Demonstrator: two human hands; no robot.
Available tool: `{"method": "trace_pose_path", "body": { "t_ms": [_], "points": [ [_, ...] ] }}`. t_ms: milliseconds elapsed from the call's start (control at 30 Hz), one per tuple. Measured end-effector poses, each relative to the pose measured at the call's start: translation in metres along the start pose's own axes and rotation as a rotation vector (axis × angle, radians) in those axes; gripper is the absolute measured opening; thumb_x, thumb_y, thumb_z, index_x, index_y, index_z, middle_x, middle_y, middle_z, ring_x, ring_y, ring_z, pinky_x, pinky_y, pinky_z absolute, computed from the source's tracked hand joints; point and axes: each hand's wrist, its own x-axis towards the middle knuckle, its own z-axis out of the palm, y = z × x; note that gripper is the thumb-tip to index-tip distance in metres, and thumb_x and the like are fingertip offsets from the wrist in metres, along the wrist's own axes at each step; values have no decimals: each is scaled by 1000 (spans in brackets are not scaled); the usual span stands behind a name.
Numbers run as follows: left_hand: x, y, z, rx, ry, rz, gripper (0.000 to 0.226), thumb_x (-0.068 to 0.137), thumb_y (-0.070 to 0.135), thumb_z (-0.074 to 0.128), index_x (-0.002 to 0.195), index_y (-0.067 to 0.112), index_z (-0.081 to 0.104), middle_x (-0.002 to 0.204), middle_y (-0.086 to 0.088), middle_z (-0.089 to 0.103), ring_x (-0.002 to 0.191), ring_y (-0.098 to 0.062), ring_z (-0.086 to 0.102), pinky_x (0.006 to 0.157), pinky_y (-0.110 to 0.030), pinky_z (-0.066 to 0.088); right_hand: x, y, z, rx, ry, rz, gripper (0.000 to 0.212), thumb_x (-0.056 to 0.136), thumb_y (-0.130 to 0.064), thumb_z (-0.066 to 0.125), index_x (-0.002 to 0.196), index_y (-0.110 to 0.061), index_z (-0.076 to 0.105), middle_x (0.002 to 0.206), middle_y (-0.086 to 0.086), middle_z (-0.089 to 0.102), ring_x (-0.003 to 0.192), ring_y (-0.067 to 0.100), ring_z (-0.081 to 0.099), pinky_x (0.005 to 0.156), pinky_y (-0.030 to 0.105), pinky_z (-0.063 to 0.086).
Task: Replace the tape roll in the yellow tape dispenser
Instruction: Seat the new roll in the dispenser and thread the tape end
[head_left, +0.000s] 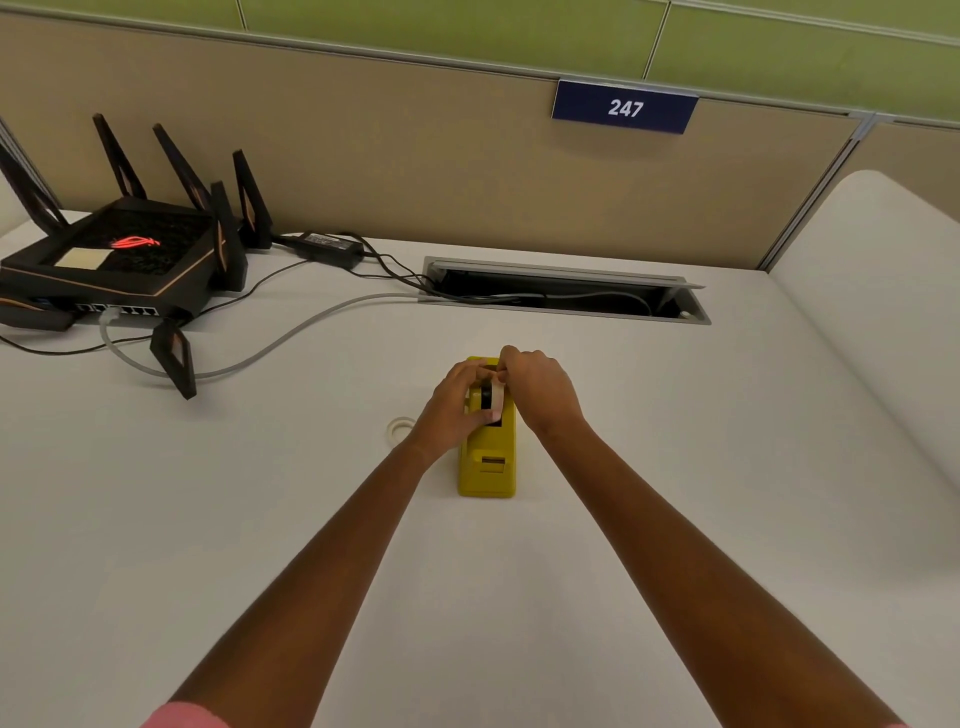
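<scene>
Yellow dispenser (488, 467) sits mid-counter (675, 467), tape roll (493, 397) upright in its cradle. Left hand (454, 402) grips roll from left side, thumb on its near edge; right hand (537, 387) pinches roll's top at far end. Another roll (399, 428) lies flat just left, by left wrist. Router (114, 260) w/ cables far left.

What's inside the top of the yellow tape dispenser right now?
A tape roll on a dark hub sits in the yellow tape dispenser, held by the left hand and right hand. Fingers cover the cradle, so its seating is hidden.
</scene>
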Motion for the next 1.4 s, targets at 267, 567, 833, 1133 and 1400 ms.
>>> {"method": "trace_pose_path", "body": {
  "t_ms": [267, 567, 833, 1133, 1400],
  "points": [
    [1, -1, 0, 8, -24, -3, 44, 81, 16, 63, 121, 8, 46, 139, -11, 39, 125, -27, 40, 104, -44, 38, 2, 3, 2, 7, 14, 21, 21, 92, -16, 49, 107, -2, 52, 101, 19, 65, 88, 30, 62, 75, 31, 49],
    [7, -1, -4, 63, -47, 23, 37, 83, 17, 60, 116, 4, 50, 139, -13, 37, 125, -28, 39, 104, -43, 37, -7, 3, 7, 68, 17, 23, 23, 92, -17, 48, 110, -3, 52, 106, 18, 65, 92, 31, 61, 79, 34, 50],
    [2, -1, 0, 23, -8, 26, 44, 79, 13, 64, 118, 5, 46, 138, -14, 40, 124, -29, 41, 101, -39, 37, -6, 2, 7, 63, 35, 36, 22, 94, -18, 44, 107, -2, 51, 101, 19, 65, 87, 30, 61, 72, 32, 47],
    [0, -4, 4, 4, 44, -8, 47, 79, 14, 65, 121, 9, 44, 138, -12, 41, 124, -29, 41, 103, -42, 37, 4, 3, 6, 38, 20, 61, 21, 93, -17, 47, 106, -2, 54, 103, 18, 65, 90, 29, 61, 77, 32, 49],
    [1, -8, 3, -11, 56, 50, 45, 78, 12, 66, 119, 8, 48, 137, -12, 42, 126, -26, 40, 100, -33, 36, -42, 5, 17, 70, 8, -34, 45, 92, -7, 42, 135, -13, 36, 129, 16, 53, 104, 34, 59, 80, 38, 50]
  ]
}}
